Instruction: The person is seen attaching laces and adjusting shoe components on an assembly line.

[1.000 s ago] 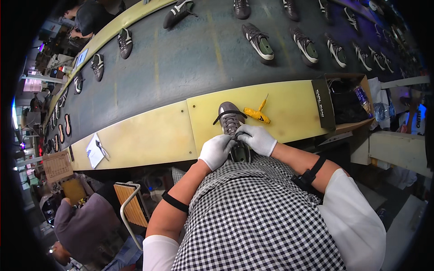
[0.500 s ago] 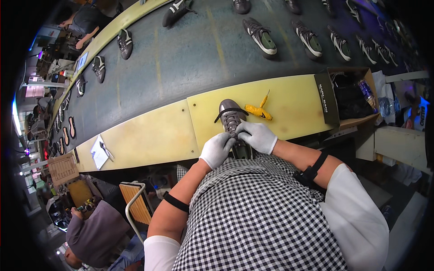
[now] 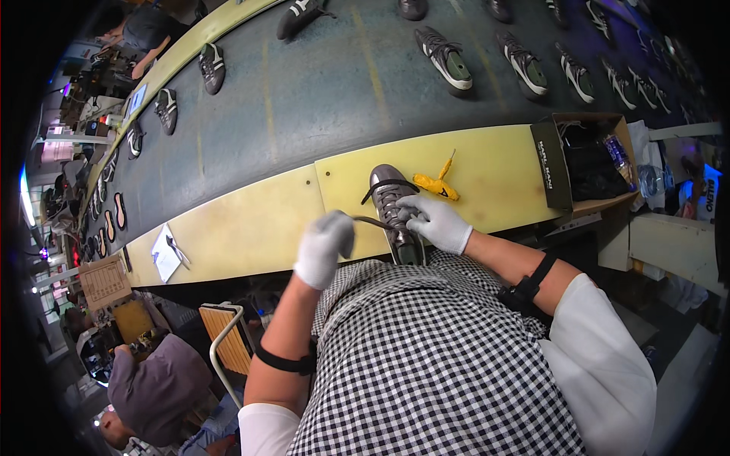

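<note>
A grey-brown sneaker [image 3: 389, 204] lies on the yellow bench top, toe pointing away from me, with its open heel end close to my apron. Dark lacing crosses its tongue, and a black strip [image 3: 392, 183] lies over the toe end. My left hand [image 3: 325, 245], in a white glove, is closed on a dark shoelace [image 3: 372, 223] that stretches from the lacing out to the left. White-gloved too, my right hand [image 3: 435, 222] rests against the shoe's right side, fingers curled in a pinch; what they grip is hidden. Beside the toe lies a yellow-wrapped tool [image 3: 437, 187] with a thin pointed tip.
Beyond the bench runs a dark conveyor belt [image 3: 304, 99] carrying several sneakers [image 3: 443, 61]. An open box [image 3: 597, 163] stands at the bench's right end. Paper with a pen [image 3: 167, 254] lies at the left. Other people [image 3: 160, 387] work at the left.
My left hand has moved left, away from the shoe, drawing the shoelace out. The right hand stays by the lacing. Shoes on the belt have shifted slightly.
</note>
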